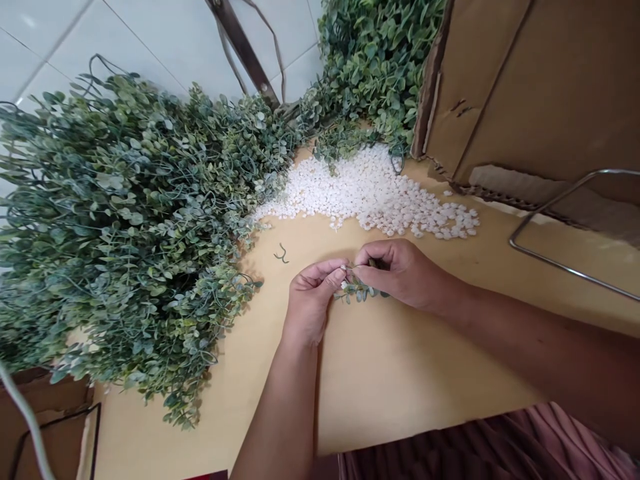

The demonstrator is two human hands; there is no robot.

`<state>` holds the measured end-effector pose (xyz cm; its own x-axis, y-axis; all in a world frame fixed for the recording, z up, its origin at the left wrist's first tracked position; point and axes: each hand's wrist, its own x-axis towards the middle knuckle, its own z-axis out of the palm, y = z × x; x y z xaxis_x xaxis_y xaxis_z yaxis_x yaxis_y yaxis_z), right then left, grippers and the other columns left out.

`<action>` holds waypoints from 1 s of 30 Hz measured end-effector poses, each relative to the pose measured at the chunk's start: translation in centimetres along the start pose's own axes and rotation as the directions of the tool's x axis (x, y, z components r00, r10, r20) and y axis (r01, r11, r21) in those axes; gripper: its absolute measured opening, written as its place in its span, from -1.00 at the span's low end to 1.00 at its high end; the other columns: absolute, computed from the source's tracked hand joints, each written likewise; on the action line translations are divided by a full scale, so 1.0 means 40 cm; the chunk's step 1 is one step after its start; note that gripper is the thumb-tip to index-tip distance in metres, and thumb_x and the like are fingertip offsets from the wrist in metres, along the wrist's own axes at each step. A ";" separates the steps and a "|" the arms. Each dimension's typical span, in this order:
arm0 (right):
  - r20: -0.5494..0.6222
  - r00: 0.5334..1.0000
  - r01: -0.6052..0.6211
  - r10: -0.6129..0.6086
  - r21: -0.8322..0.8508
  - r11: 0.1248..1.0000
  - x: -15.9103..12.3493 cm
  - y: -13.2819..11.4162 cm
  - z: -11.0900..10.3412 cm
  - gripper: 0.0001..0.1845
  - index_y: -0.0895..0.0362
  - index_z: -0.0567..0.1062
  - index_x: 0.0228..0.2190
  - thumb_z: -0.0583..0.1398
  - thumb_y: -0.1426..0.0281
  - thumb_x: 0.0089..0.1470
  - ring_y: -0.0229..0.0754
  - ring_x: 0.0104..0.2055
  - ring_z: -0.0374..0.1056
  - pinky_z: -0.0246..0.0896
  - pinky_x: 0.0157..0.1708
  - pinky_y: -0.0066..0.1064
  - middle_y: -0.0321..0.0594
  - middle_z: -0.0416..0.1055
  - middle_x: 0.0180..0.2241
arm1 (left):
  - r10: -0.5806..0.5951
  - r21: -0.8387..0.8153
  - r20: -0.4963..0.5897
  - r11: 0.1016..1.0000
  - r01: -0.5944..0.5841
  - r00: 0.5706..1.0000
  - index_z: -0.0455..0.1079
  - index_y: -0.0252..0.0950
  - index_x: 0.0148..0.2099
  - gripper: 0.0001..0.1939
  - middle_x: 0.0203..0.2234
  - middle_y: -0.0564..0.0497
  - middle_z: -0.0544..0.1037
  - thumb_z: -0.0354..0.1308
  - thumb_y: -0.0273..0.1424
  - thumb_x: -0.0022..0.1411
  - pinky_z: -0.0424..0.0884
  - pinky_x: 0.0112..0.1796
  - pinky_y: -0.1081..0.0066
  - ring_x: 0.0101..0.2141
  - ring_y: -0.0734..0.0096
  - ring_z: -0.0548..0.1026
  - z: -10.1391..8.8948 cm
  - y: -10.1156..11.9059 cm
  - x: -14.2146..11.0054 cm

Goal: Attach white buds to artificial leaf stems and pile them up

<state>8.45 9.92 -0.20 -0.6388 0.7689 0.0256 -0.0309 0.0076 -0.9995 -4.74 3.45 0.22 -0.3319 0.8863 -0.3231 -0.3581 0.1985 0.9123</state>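
Over the table's middle, both hands meet at the fingertips. My left hand (317, 290) pinches a tiny white piece, which looks like one of the small white flowers in the pile. In my right hand (395, 270) is a short artificial leaf sprig (367, 291), its green leaves hanging below the fingers. The sprig's stem end and the white piece touch or nearly touch; fingers partly cover the spot. Just beyond the hands spreads a heap of small white flowers (365, 190). A small loose bit of green stem (281, 253) lies left of the hands.
A big mass of artificial greenery (150, 207) covers the left side, with another bunch (385, 60) at the back. To the right stands a cardboard box (520, 93), with a bent metal rod (575, 263) before it. White tiles (145, 33) line the back; a pale cable (25, 420) crosses the lower left.
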 end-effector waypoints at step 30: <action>-0.016 1.000 -0.020 0.019 -0.044 0.999 -0.007 0.008 0.003 -0.82 0.18 0.30 -0.69 0.13 0.45 -0.14 -0.45 -0.66 -0.01 -0.12 -0.70 -0.59 -0.43 0.11 -0.73 | -0.012 0.007 0.023 1.000 0.012 1.000 0.52 -0.29 -0.48 -0.75 -0.66 0.08 0.55 0.43 -0.37 -0.32 0.39 -0.44 0.53 -0.59 0.59 0.45 0.002 -0.002 0.005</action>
<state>8.52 9.63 -0.54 -0.6267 0.7792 0.0059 0.0162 0.0206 -0.9997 -4.68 3.63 0.11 -0.3071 0.8932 -0.3285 -0.3562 0.2122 0.9100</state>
